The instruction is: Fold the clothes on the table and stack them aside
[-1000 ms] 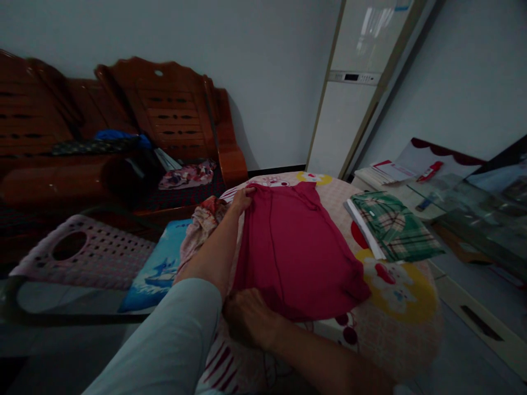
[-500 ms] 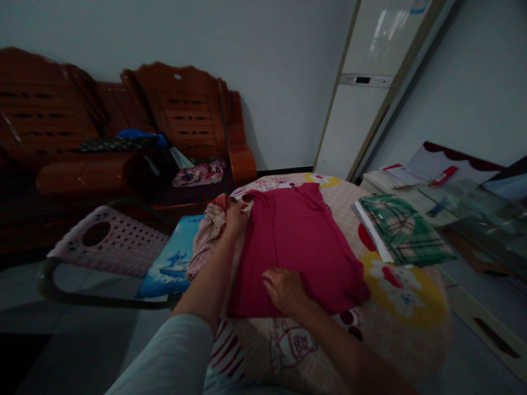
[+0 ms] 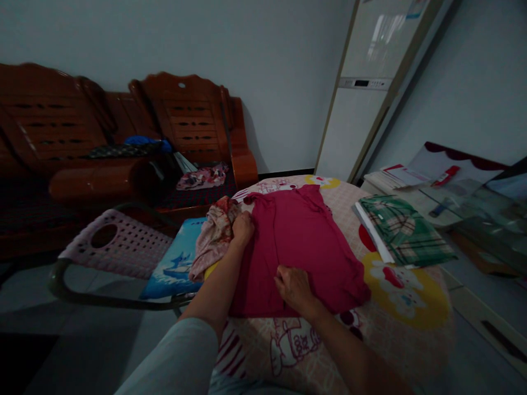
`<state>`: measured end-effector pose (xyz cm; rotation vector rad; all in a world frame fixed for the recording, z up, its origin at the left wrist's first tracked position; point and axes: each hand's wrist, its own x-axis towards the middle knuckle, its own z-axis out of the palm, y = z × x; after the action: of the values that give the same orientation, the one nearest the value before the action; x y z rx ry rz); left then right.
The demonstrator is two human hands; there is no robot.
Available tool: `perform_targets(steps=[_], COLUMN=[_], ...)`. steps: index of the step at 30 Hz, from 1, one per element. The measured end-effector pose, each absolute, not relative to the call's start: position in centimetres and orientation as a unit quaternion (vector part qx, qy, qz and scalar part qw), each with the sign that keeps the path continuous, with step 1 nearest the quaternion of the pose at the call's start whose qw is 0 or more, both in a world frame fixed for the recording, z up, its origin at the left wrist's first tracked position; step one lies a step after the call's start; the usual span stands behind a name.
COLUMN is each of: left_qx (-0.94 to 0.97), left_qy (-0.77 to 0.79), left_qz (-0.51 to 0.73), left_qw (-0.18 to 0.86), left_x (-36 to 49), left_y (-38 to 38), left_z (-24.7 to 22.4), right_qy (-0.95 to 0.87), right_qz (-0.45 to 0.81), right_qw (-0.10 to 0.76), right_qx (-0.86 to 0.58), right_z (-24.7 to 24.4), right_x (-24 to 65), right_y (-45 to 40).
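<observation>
in the head view, the left hand (image 3: 242, 227) is at the left edge of a magenta shirt (image 3: 304, 236), its fingers bent and close together beside a crumpled floral cloth (image 3: 216, 233). the right hand (image 3: 294, 288) is half curled, low over the shirt's front, thumb towards the left hand. whether either one pinches fabric, i cannot tell.

the shirt lies spread between and beyond the hands on a round table with a patterned tablecloth (image 3: 424, 302). lying this way, it probably gives both hands room to smooth or turn the fabric; the left hand may be steadying that edge while the right works nearer the body. well to the right of the right hand, a green plaid garment (image 3: 405, 230) rests on something white, folded flat, perhaps so that it takes little room. left of the left forearm, a blue printed item (image 3: 175, 263) lies by a woven chair (image 3: 119, 241).

the left fingertips are hidden by the hand itself, and the right palm is turned out of sight. a bit of yellow shows under the floral cloth, mostly covered by the forearm. the dim light blurs the shirt's folds, and the right elbow is cut off.
</observation>
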<state>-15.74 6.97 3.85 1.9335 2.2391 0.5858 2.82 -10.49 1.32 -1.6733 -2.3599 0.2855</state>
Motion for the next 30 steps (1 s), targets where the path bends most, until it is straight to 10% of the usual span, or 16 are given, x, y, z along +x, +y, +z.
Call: perform_targets(steps=[17, 30], left_qx=[0.678, 0.778], left_qy=[0.718, 0.619], left_qz=[0.146, 0.1], left_qw=[0.059, 0.046], left_x=[-8.3, -7.9], left_y=[9.9, 8.3], left_z=[3.6, 1.0], right_qy=[-0.793, -0.636], right_qz=[0.156, 0.052], right_qw=[0.049, 0.253], right_qx=[-0.587, -0.728], right_z=[2.4, 5.0], right_x=[2.4, 12.8], right_y=[-11.5, -10.4])
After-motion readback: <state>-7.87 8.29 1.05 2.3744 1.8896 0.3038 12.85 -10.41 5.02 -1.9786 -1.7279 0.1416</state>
